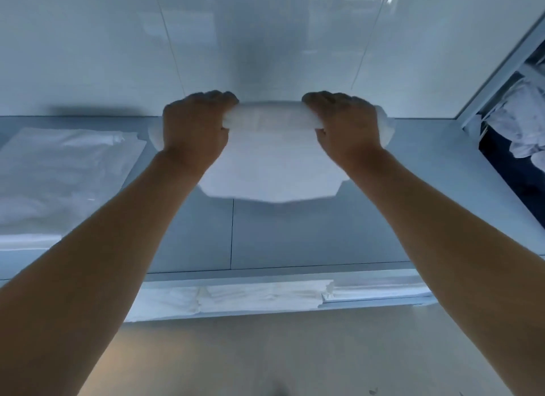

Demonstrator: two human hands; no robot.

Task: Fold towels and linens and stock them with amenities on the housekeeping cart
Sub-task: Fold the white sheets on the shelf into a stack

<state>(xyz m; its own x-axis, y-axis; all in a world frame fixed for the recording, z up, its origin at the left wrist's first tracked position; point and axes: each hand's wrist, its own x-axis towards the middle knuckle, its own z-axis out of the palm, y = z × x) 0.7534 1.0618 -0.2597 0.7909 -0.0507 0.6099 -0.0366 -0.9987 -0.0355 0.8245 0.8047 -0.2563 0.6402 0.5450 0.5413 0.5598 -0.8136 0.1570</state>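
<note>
A glossy white wall [265, 41] closes off the upper frame directly behind the flat grey worktop [295, 233]. At left, a stack of folded white linens [65, 171] covers the worktop. Its centre foreground is bare below the partly rolled white towel [271, 147]. At right, a dark bin of crumpled white laundry [522, 124] borders the worktop.

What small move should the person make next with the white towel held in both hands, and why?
Probably lower the towel flat onto the grey tabletop. The left hand and right hand grip its bunched top edge, and its lower part appears to hang above the surface, unfolded.
</note>
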